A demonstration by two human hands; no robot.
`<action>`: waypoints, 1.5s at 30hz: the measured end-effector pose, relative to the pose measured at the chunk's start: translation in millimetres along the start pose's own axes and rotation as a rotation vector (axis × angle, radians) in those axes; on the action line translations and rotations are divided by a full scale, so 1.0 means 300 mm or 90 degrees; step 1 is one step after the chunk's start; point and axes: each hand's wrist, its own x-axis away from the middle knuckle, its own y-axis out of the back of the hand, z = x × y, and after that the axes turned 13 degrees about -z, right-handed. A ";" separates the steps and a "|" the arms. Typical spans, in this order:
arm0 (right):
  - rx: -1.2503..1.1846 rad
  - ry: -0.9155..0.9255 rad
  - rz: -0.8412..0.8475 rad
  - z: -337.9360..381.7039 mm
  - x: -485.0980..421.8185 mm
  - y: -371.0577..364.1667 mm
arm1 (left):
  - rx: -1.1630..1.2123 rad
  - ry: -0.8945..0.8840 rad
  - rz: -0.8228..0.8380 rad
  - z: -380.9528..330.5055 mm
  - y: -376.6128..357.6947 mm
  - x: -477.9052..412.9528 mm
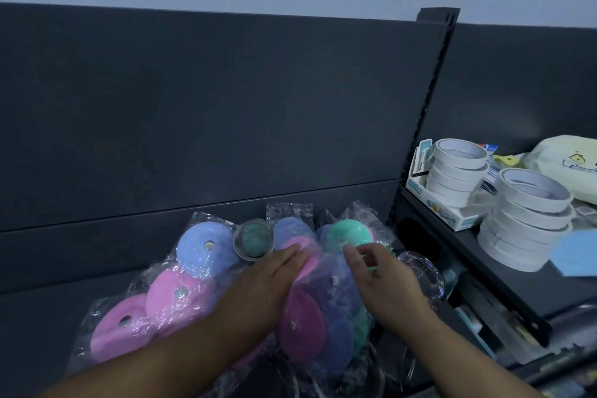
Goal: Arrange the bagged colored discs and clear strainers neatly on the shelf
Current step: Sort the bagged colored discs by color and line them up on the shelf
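The left hand (268, 278) lies flat with straight fingers, pressing on a pink disc (311, 263) just right of the clear strainer (253, 242), which stands on edge at the back of the heap. The right hand (381, 281), farther right of that strainer, has loosely bent fingers at the film around the teal disc (350, 233). Whether it actually pinches the plastic cannot be told.

The step looks like squaring up the heap. The flat hand should pin the stack while the other hand takes the teal bag by the disc itself, since the film will likely slip.

The discs are round and matte with a small centre stud. Each sits in crinkled clear wrap, and they overlap untidily on the dark shelf (48, 317) in front of the strainer, with a blue disc (203, 249) just left of it. Well to its right stand stacked tape rolls (458, 171).
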 end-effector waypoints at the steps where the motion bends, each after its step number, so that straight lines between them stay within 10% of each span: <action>1: -0.107 -0.054 0.036 0.020 0.007 -0.005 | 0.017 -0.013 -0.019 -0.012 -0.003 0.001; 5: -0.552 -0.357 0.232 0.085 0.020 -0.012 | 0.098 -0.059 -0.012 -0.040 -0.014 -0.014; 9: -0.588 -0.336 0.234 0.077 0.014 0.005 | 0.260 0.146 0.112 -0.062 0.051 -0.034; 13: -0.555 -0.279 0.274 0.080 0.024 0.024 | 0.443 0.427 -0.002 -0.048 0.087 -0.049; 19: -0.048 0.065 0.028 0.043 0.070 -0.012 | 0.494 0.513 -0.066 -0.012 0.139 -0.029; 28: 0.248 0.178 0.093 0.034 0.115 -0.109 | 0.431 0.568 -0.128 0.041 0.176 0.057; 45: -0.541 -0.260 0.117 0.154 0.057 0.033 | 0.673 0.686 -0.182 -0.004 0.213 0.027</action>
